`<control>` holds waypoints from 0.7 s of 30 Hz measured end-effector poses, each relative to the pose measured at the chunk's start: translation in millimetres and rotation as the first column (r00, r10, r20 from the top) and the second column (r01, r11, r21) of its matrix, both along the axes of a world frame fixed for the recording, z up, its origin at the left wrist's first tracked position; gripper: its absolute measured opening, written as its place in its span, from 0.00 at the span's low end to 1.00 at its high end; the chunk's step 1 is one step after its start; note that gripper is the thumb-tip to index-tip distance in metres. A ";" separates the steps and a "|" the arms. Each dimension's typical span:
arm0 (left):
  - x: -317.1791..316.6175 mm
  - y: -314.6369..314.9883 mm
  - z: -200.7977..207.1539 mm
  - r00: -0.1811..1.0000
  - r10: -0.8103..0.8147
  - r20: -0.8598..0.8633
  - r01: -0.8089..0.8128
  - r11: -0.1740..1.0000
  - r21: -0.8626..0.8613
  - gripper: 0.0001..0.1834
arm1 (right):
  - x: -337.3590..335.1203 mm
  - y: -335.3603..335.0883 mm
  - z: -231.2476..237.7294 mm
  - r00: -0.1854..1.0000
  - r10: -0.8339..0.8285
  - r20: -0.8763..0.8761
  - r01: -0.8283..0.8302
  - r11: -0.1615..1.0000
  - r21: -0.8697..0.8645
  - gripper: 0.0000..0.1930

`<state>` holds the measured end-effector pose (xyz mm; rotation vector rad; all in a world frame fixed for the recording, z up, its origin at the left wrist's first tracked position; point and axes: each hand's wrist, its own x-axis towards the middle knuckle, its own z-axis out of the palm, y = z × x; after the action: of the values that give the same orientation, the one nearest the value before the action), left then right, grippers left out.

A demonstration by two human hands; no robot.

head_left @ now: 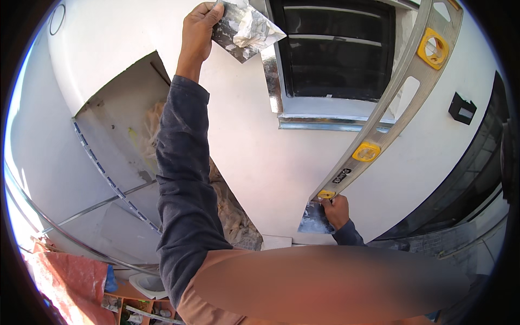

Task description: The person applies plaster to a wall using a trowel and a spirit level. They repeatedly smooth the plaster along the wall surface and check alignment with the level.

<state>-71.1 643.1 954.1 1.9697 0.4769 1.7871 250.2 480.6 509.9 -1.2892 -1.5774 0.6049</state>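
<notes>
My left hand, raised in the upper part of the view, grips a square metal plate by its edge. A lump of white putty sits on the plate, with smears around it. At lower right, my right hand is closed at the lower end of a long metal spirit level with yellow vial housings. A flat, putty-smeared scraper blade shows beside its fingers, pinched under the thumb. The level slants up to the right, across one side of the window. My fingers partly hide both tools' ends.
A dark-paned window with a shiny metal sill strip is set in the white wall. A black wall fixture is at right. Left are an opening with brownish sheeting, a red cover and an orange shelf.
</notes>
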 end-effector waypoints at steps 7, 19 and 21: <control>-12.4 53.0 4.6 0.960 -0.012 0.279 0.015 1.000 -0.008 0.11 | -0.5 -15.0 -4.9 0.999 0.026 -0.034 -0.029 0.995 -0.092 0.14; -12.9 63.7 6.8 0.896 0.092 0.435 -0.108 0.994 0.013 0.10 | -0.3 -27.3 3.9 0.990 0.037 -0.136 -0.048 0.996 -0.077 0.12; -13.3 67.8 8.7 0.878 0.085 0.471 -0.092 0.996 -0.008 0.10 | 1.6 -27.4 3.0 0.993 0.035 -0.111 -0.044 0.995 -0.084 0.12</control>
<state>-84.4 710.9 962.8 1.4577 0.3928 2.2398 251.8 453.2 512.9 -1.2691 -1.5035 0.7633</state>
